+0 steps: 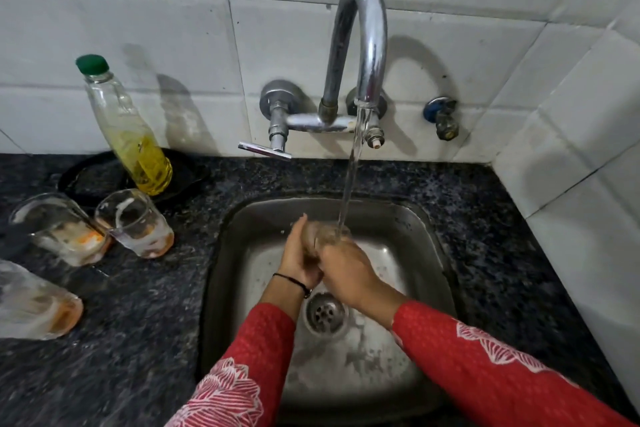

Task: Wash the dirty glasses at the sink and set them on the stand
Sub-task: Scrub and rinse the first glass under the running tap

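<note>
I have the glass point(325, 236) over the middle of the sink point(429, 236), above and behind the drain point(325, 312), with both hands on it. My left hand point(299, 253) cups its left side, thumb up. My right hand point(346, 270) wraps its near and right side, fingers point(332, 253) curled round the wall. So both are grasping it and neither is free. The glass looks roughly upright, its long axis tipped a little away from me and its mouth toward the tap point(363, 45). Blur and water keep me from being sure. The water point(349, 177) lands on the rim at the right, just past my right fingers.

I judge this to be the rinse. Whichever way the glass goes next, the right hand has the fuller hold. The stand is not in view, so I cannot say which side of the sink it is on.

Left of the sink, on the table point(138, 340), three dirty glasses wait: one point(138, 222) nearest the sink, one point(65, 229) beyond it, one point(34, 302) far left at the frame edge. Each has orange residue at the bottom and cloudy smears up the wall. Behind them a bottle point(128, 128) with a green cap holds yellow liquid in its lower part.
</note>
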A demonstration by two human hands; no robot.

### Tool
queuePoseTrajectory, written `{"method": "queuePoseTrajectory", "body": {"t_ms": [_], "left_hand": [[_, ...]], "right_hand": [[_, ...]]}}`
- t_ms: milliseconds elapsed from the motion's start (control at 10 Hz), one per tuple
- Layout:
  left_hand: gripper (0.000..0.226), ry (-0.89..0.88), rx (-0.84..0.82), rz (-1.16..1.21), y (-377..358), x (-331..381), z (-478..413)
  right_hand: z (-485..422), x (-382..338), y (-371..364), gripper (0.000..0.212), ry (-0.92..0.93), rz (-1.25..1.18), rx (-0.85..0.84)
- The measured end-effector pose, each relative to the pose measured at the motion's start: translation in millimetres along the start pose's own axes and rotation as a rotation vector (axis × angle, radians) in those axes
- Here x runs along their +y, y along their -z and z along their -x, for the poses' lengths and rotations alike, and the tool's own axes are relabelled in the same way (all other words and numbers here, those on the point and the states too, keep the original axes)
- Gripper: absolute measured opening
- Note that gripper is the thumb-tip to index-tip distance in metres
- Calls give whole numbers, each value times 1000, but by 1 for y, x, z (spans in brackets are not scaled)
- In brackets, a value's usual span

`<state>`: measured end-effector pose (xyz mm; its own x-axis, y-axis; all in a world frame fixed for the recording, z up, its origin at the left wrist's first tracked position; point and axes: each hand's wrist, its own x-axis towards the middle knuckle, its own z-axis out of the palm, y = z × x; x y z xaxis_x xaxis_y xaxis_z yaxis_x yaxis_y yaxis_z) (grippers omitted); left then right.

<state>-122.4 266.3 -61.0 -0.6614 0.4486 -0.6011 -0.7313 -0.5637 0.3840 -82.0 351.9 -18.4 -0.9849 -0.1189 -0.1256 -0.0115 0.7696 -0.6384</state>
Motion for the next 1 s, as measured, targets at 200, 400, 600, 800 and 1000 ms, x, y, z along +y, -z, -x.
{"method": "queuePoseTrajectory", "body": {"t_ms": [200,400,600,800,1000], "left_hand": [[64,-53,53,0,0,-3,-3],[68,123,70,-137,-2,2,3],[62,-76,19,41,-7,-16,5],[74,87,132,-40,-5,-1,12],[63,91,66,38,3,-15,23]], "right_hand": [[-6,-15,-11,17,-160,-533,172],[9,28,-6,41,334,443,71],[-13,-12,-16,18,-474,-891,163],[12,-5,4,24,141,371,-194],[26,19,17,25,369,227,216]]}}
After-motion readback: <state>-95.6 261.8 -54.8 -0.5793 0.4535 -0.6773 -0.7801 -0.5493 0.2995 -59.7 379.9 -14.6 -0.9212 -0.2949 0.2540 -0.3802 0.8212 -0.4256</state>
